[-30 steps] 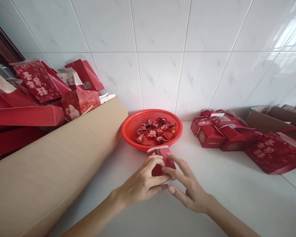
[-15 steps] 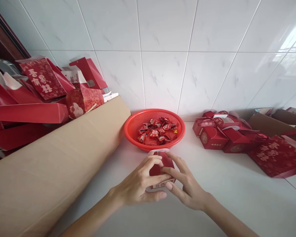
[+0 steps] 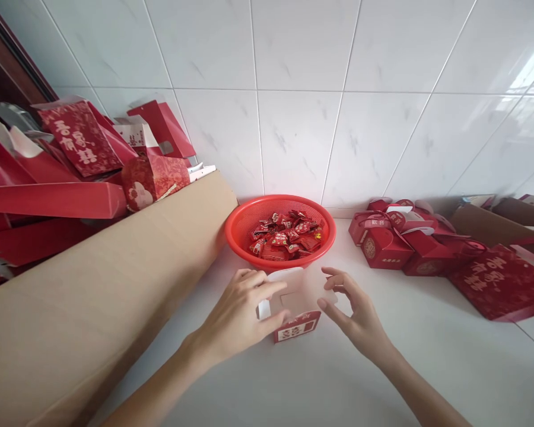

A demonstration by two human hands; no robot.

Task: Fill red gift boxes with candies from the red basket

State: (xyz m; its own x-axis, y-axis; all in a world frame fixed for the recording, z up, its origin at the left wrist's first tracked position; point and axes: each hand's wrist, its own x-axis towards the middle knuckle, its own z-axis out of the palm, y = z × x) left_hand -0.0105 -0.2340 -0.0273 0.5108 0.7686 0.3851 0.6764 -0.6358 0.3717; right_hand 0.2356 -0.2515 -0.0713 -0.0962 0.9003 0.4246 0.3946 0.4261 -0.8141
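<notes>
A small red box (image 3: 297, 328) with a white inside stands on the pale tabletop, its flaps spread and its inside bare. At its left side is my left hand (image 3: 242, 311), fingers apart, thumb over the box's near edge. My right hand (image 3: 353, 308) is beside the right flap with its fingers curved and spread, nothing held in them. Just behind the box, a red plastic basket (image 3: 234, 234) contains a heap of red wrapped sweets (image 3: 285, 237).
A long cardboard carton (image 3: 129, 267) full of red boxes (image 3: 78, 139) slants along the left. At the right sit several closed red boxes (image 3: 387, 246), a larger red box (image 3: 501, 279) and brown cartons (image 3: 483, 225). A tiled wall (image 3: 298, 142) rises behind.
The small box has gone from closed on top to open, its flaps folded outwards. My hands, which met over its top, have moved apart to its two sides.
</notes>
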